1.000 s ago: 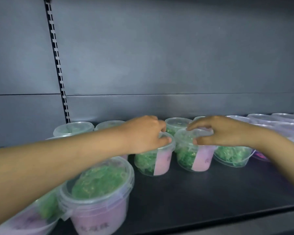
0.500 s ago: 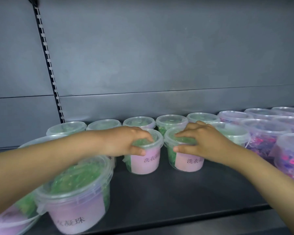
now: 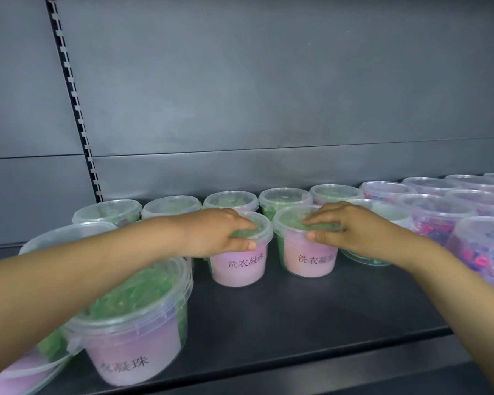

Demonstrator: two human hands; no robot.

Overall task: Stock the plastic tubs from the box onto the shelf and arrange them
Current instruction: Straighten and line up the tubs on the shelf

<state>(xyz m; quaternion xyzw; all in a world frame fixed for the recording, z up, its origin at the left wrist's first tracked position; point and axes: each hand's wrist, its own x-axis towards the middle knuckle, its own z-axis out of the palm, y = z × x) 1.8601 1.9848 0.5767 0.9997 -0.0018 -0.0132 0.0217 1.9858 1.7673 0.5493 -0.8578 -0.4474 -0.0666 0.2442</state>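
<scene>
The left tub and right tub, clear round plastic with pink labels, stand side by side on the dark shelf, my left hand and right hand each gripping one's lid rim (fingers half-hide both lids).

Two clear lidded tubs of green beads, pink labels facing forward, are set upright side by side on the dark shelf. The left tub is gripped at its rim by the left hand, the right tub by the right hand. A back row of tubs is lined up behind them.
</scene>
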